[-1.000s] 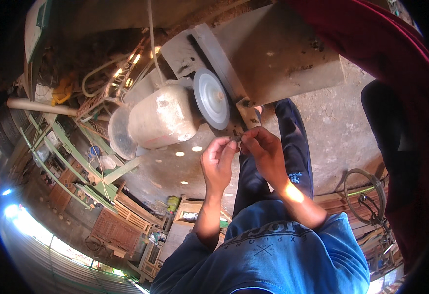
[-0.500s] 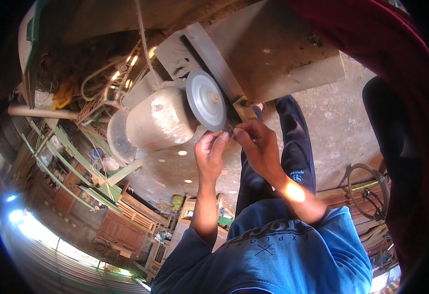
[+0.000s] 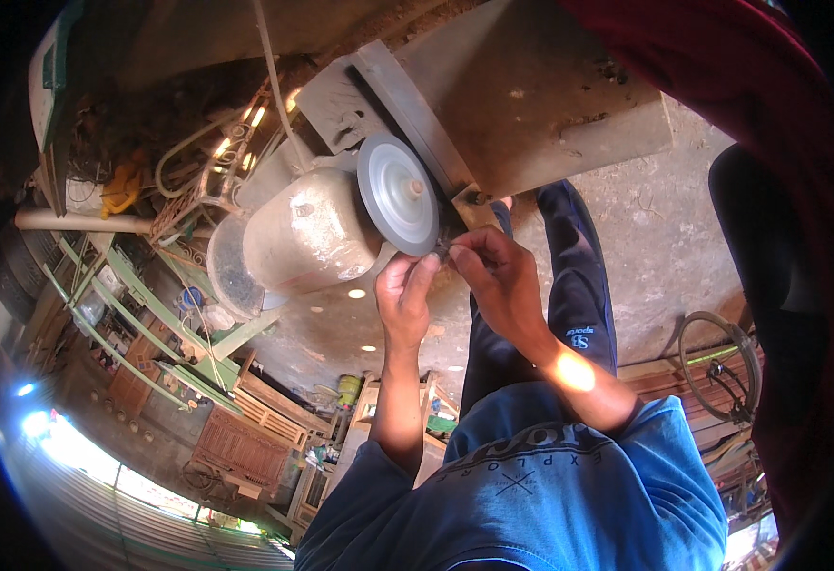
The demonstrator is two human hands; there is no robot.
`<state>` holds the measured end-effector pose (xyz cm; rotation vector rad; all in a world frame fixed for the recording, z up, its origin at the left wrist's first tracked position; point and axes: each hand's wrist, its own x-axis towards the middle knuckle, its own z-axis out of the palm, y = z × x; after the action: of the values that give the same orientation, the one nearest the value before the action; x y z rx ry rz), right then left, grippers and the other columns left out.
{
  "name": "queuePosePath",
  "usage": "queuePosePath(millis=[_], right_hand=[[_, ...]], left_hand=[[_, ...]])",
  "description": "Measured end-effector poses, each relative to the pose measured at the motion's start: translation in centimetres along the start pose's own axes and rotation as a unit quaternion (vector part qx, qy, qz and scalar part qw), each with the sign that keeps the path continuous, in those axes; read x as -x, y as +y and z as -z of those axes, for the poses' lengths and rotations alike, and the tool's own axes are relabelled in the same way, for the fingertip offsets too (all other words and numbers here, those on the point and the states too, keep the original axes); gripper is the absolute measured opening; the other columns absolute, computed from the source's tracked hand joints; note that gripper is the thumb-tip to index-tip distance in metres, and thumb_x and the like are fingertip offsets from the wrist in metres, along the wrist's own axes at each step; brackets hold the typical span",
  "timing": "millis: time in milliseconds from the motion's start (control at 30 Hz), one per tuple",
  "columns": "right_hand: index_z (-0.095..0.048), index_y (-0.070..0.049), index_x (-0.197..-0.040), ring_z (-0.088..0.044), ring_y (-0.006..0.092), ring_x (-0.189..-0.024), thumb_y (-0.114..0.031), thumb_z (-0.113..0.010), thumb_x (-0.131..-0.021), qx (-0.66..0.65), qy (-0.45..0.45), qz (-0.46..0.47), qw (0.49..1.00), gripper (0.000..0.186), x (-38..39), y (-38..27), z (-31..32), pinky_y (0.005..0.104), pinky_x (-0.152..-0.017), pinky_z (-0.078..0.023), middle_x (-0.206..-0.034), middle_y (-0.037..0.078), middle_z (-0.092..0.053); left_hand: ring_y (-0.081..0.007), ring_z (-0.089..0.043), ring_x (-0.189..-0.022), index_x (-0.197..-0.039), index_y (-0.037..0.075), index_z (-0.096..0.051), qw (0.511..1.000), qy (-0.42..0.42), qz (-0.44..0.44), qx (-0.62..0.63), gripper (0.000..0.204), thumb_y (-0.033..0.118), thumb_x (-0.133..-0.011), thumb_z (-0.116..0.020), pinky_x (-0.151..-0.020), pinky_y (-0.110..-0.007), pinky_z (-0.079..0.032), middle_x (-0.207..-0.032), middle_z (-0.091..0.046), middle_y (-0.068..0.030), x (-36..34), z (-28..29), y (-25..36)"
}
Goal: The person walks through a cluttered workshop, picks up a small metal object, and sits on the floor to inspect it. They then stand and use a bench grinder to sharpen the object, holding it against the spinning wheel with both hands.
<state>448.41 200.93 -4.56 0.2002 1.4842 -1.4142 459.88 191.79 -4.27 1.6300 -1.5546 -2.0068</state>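
Observation:
Fingers of my left hand (image 3: 405,293) are pinched together just below the lower rim of a round grey grinding wheel (image 3: 396,195). Beside it, my right hand (image 3: 495,276) is also closed in a pinch. Between the two sets of fingertips is a small dark piece (image 3: 444,246), mostly hidden, close to the wheel's edge. Its kind is too small to make out, and whether it touches the wheel I cannot tell. The wheel is mounted on the end of a big dusty motor (image 3: 307,233).
A metal bar (image 3: 415,119) and a flat panel (image 3: 540,105) lie beyond the wheel. Green metal frames (image 3: 141,285) and wooden furniture (image 3: 241,447) stand at left. A bicycle wheel (image 3: 719,366) is at right, near dark red cloth (image 3: 721,67).
Both hands keep their pinch by the wheel's lower edge, with only a very slight shift. The view has moved a little; little else differs.

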Motion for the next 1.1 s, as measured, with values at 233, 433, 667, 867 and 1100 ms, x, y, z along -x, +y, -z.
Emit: queuePosePath(millis=[233,433,667,867,1100], right_hand=[[-0.064,0.006,-0.095,-0.068,0.0126,-0.075,-0.011,-0.063,-0.092,0.024,-0.007,0.031,0.999,0.017,-0.2,-0.14,0.05,0.0263,-0.065,-0.053,-0.081,0.011,-0.071],[-0.065,0.005,-0.094,-0.068,0.0128,-0.073,-0.012,-0.064,-0.092,0.037,-0.002,0.027,0.999,0.017,-0.3,-0.07,-0.07,0.0265,-0.064,-0.052,-0.079,0.012,-0.071],[-0.065,0.005,-0.094,-0.068,0.0133,-0.072,-0.012,-0.064,-0.091,0.047,0.0,0.034,0.998,0.017,-0.27,-0.22,-0.16,0.0268,-0.064,-0.052,-0.078,0.012,-0.071],[-0.065,0.004,-0.093,-0.068,0.0139,-0.071,-0.012,-0.064,-0.091,0.06,-0.002,0.033,0.998,0.017,-0.36,-0.41,-0.09,0.0271,-0.062,-0.051,-0.078,0.012,-0.071],[-0.065,0.003,-0.092,-0.067,0.0135,-0.069,-0.012,-0.064,-0.091,0.061,-0.001,0.043,0.997,0.015,-0.37,-0.34,-0.19,0.0277,-0.061,-0.051,-0.077,0.011,-0.07]], left_hand=[[-0.0091,-0.058,-0.093,-0.111,-0.006,-0.066,1.0,0.0,-0.007,0.001,0.024,0.012,-0.095,-0.061,-0.085,-0.025,-0.046,-0.1,-0.068,-0.0048,-0.27,-0.1,0.23],[-0.0086,-0.058,-0.093,-0.111,-0.006,-0.067,1.0,0.009,-0.011,0.015,0.024,0.011,-0.095,-0.061,-0.085,-0.025,-0.045,-0.1,-0.067,-0.0037,-0.25,-0.18,0.04],[-0.0079,-0.057,-0.091,-0.11,-0.006,-0.067,1.0,0.017,-0.013,0.014,0.024,0.01,-0.095,-0.061,-0.084,-0.024,-0.045,-0.098,-0.067,-0.0026,-0.25,-0.2,0.13],[-0.0074,-0.055,-0.089,-0.109,-0.006,-0.067,1.0,0.019,-0.017,0.008,0.022,0.01,-0.095,-0.059,-0.081,-0.024,-0.044,-0.096,-0.065,-0.0013,-0.28,-0.28,0.06],[-0.0084,-0.056,-0.092,-0.11,-0.005,-0.066,0.999,0.018,-0.026,0.02,0.022,0.009,-0.094,-0.059,-0.083,-0.025,-0.045,-0.099,-0.066,-0.0021,-0.31,-0.34,-0.07]])
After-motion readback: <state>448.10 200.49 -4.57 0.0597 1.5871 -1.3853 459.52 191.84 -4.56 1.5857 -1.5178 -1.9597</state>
